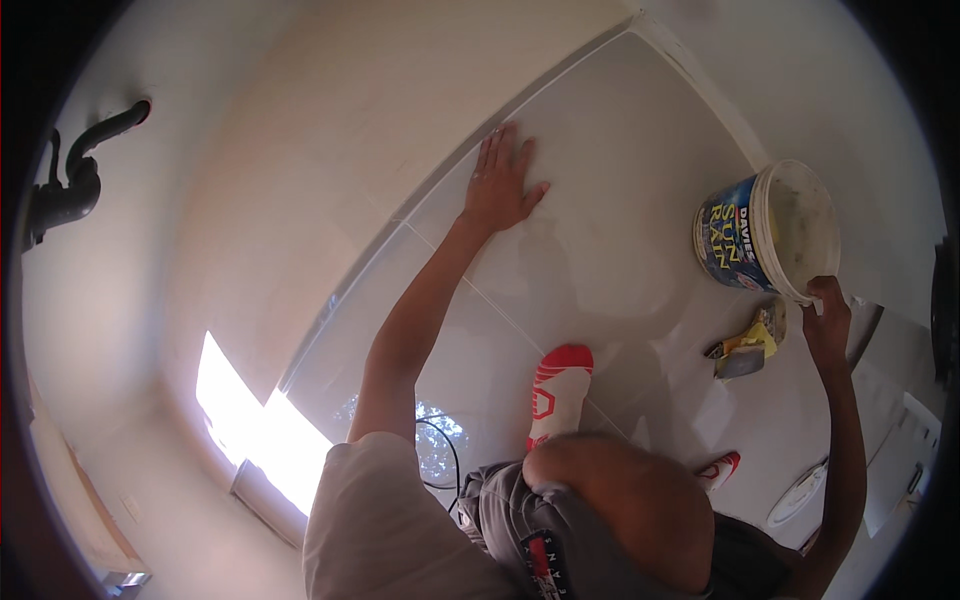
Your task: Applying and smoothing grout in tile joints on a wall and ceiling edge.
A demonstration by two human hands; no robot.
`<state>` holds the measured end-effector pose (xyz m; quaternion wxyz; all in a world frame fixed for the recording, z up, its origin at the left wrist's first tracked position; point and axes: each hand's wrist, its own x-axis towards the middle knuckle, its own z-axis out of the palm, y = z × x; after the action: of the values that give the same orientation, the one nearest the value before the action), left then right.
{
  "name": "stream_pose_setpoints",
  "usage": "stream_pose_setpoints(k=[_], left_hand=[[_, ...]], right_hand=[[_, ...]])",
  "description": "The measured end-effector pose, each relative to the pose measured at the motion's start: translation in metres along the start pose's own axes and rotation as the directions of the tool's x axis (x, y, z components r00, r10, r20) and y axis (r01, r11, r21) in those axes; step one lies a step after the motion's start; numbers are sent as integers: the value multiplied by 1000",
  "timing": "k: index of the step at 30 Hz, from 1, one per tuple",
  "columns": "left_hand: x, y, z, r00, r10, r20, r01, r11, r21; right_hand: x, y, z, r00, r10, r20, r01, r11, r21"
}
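My left hand (505,188) lies flat with spread fingers on the glossy grey floor tile (610,130), close to where the tile meets the wall. At the right, my right hand (827,318) grips the rim of a blue-labelled plastic bucket (727,235). The bucket is tilted, its mouth turned to the right. Its pale inside shows in part, but I cannot make out what it holds. Below the bucket, a crumpled yellow and grey thing (752,348) lies on the tiles; its kind is unclear.
My foot in a white and red sock (560,392) rests on the tiles; the other sock (719,470) shows farther right. A black cable (457,455) lies by my left arm. Dark pipes (75,190) stick out at the far left. A white oval thing (797,495) sits lower right.
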<state>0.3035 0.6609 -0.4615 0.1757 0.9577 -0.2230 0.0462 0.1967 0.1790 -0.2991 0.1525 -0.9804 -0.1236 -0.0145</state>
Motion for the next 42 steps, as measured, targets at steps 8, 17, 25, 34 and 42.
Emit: stream_pose_setpoints(k=[8,17,25,34,42], left_hand=[[-73,32,-16,964,231,131,-163,903,-397],[-43,43,-9,997,-11,-82,-16,949,-314],[-21,71,9,999,-53,-9,50,978,-202],[-104,69,-68,942,-323,89,302,702,-646],[-110,130,-93,962,-259,-84,172,817,-550]], right_hand=[[-6,-3,-17,989,140,51,-127,972,-195],[3,-47,-101,967,114,229,30,838,-545],[-20,-80,-93,972,-169,161,193,970,-146],[-111,-90,49,920,-50,389,-43,973,227],[-45,-94,100,918,-158,363,-22,894,447]])
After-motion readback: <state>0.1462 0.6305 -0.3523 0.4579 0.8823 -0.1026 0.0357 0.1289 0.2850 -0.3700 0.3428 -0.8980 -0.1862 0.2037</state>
